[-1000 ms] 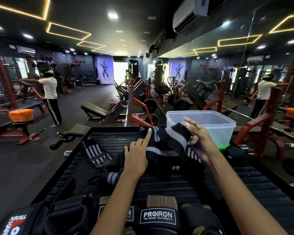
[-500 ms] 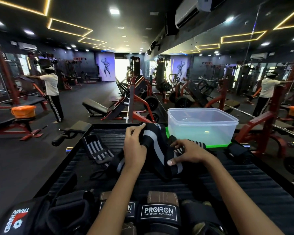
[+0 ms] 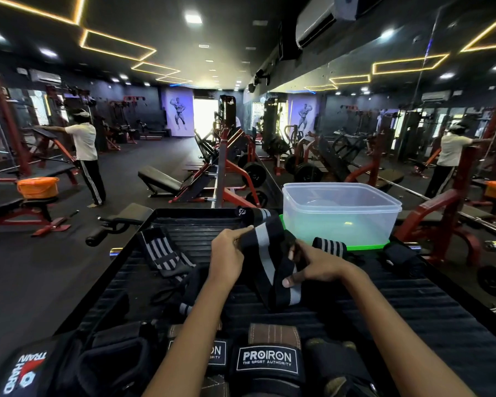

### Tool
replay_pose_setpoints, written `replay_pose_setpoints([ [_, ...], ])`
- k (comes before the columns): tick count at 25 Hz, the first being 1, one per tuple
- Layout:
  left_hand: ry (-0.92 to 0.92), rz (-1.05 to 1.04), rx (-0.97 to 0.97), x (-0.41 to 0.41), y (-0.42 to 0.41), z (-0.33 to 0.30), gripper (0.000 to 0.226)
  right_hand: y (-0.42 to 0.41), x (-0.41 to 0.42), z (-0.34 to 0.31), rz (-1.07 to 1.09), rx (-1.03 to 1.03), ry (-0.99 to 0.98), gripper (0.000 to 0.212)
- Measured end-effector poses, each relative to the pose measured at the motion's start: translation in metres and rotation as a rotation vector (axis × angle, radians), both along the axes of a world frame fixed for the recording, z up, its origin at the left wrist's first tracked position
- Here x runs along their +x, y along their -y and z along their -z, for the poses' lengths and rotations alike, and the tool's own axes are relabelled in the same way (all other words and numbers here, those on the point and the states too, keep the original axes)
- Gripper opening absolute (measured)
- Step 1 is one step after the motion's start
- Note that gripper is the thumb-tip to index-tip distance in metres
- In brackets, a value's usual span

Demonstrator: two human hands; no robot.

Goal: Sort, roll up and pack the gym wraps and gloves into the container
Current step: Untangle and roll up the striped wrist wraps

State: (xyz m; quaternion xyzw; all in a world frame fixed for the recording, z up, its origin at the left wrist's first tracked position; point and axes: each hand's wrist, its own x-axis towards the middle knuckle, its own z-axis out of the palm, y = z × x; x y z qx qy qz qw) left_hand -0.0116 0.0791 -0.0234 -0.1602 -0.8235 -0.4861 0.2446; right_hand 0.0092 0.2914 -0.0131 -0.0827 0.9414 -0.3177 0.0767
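Both hands grip one black wrap (image 3: 265, 262) with a grey stripe: the left hand (image 3: 226, 259) pinches its upper part, the right hand (image 3: 312, 267) pinches the lower fold with thumb and fingers. It hangs between them just above the ribbed black mat (image 3: 413, 310). This looks like the start of rolling. Next, the loose end needs tucking and winding tight. A rolled wrap (image 3: 328, 245) lies beside the clear container (image 3: 341, 213). Gloves (image 3: 267, 359) sit nearest.

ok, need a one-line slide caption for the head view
Both hands, left and right, grip a black-and-grey striped wrap beside the clear container.
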Motion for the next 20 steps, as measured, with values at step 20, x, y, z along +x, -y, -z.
replay_pose_setpoints([
  [20, 0.398, 0.283, 0.227, 0.002, -0.003, -0.009, 0.018, 0.005, -0.004, -0.003, 0.193, -0.209, -0.394, 0.031],
])
